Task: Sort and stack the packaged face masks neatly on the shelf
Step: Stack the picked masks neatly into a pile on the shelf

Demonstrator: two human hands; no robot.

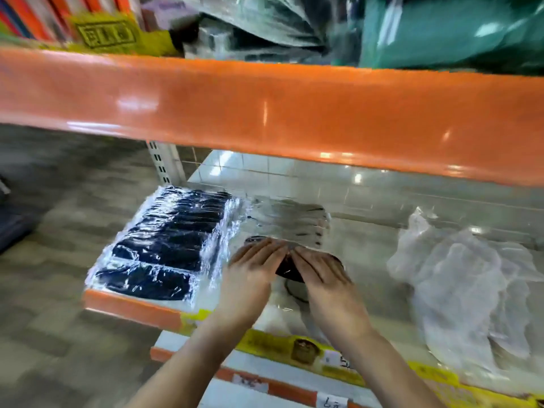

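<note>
Both hands on a black mask packet at the shelf's middle.

The shelf (368,254) holds a row of wrapped dark masks (164,245) at its left end and a crumpled clear bag (459,284) at right — the left hand (253,267) and right hand (321,270) lie flat, fingers straight, pressing the mask packet (287,270) between them.

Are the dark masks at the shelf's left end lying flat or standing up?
Lying flat. The dark masks lie overlapped in a row on the shelf, their clear wrappers facing up.
</note>
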